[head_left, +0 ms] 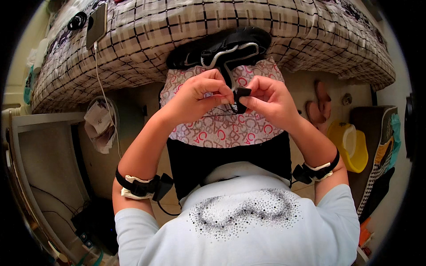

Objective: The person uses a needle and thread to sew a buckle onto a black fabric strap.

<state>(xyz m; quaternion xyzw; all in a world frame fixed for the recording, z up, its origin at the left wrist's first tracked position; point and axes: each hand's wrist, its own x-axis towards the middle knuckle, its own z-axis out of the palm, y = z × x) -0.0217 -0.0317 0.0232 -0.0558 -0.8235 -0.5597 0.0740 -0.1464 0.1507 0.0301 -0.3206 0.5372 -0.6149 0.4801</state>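
Observation:
My right hand point(268, 99) pinches a short black strap point(242, 100) between thumb and fingers above my lap. Close beside it, my left hand point(208, 94) is closed in a pinch, its fingertips almost at the strap; what they hold is too small to make out. A thin dark thread point(215, 116) trails leftward from below the strap. Just beyond my hands lies a black sandal-like shoe point(222, 49) with white trim, against the bed's edge. One of its white-edged bands runs down toward the strap. A patterned pink and white cloth point(222, 133) covers my lap beneath all this.
Ahead stands a bed with a checked cover point(146, 26); a phone point(96, 26) on it has a white cable point(101, 75) hanging down. A paper-filled bin point(100, 124) is at left. Pink slippers point(317, 111) and a yellow basin point(355, 148) are at right. Both my upper arms wear strapped devices.

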